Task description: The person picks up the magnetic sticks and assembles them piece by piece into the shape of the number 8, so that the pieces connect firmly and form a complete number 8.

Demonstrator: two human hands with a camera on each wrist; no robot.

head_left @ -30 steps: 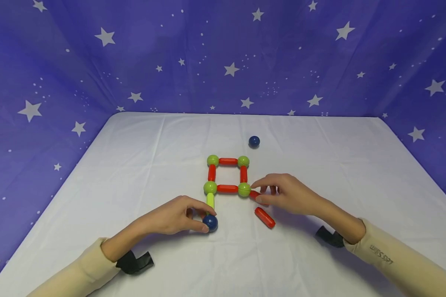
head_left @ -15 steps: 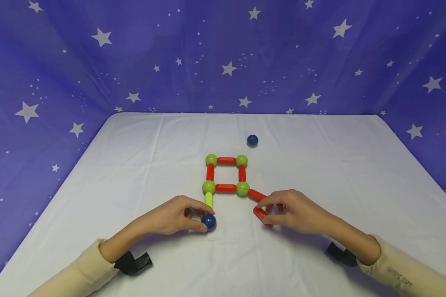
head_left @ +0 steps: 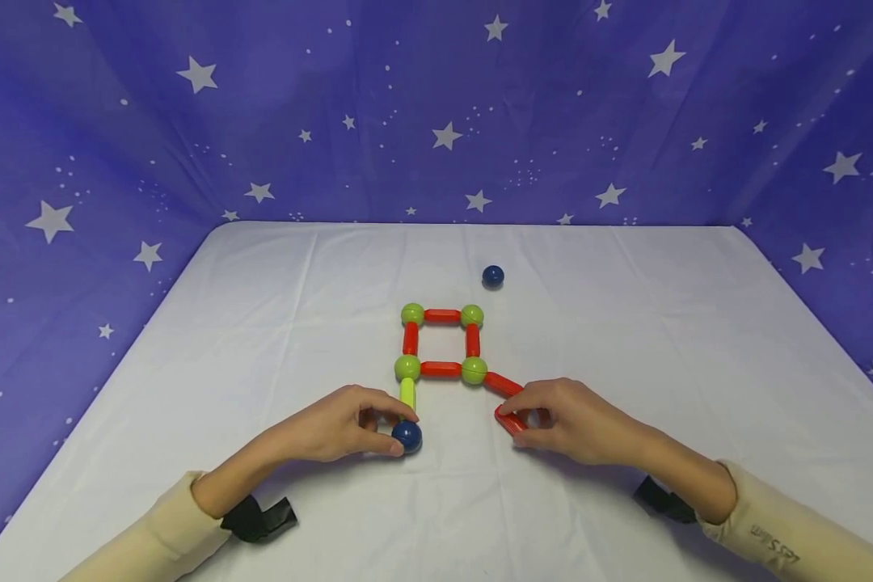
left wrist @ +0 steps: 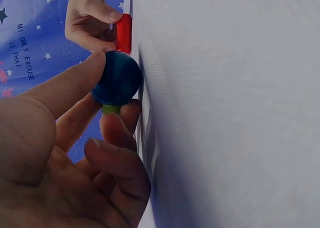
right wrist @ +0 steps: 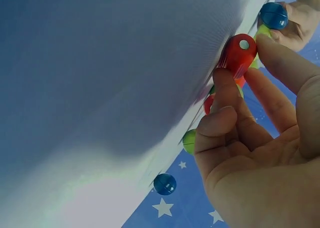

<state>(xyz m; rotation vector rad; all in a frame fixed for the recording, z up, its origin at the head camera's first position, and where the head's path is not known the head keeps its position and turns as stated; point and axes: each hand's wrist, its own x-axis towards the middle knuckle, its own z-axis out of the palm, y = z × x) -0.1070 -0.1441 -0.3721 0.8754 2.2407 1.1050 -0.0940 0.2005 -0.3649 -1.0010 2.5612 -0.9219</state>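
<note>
My left hand (head_left: 349,424) pinches a dark blue ball (head_left: 406,436) between thumb and fingers. That ball sits at the near end of a yellow-green rod (head_left: 407,394), which joins a square of red rods (head_left: 440,369) and light green balls (head_left: 474,371). To the right, my right hand (head_left: 575,422) pinches a loose red magnetic rod (head_left: 509,420) lying on the cloth; the right wrist view shows a silvery disc on the end of this red rod (right wrist: 239,55). Another red rod (head_left: 503,384) slants from the square's near right ball, its far end hidden by my right fingers.
A second blue ball (head_left: 492,276) lies beyond the square. White cloth (head_left: 626,307) covers the table, and a purple star-patterned curtain (head_left: 378,97) rises around its back and sides. Black straps (head_left: 258,519) hang at both sleeve cuffs.
My right hand has left the slanting red rod by the green ball, come nearer to me, and taken hold of the loose red rod. The left hand has stayed on the blue ball.
</note>
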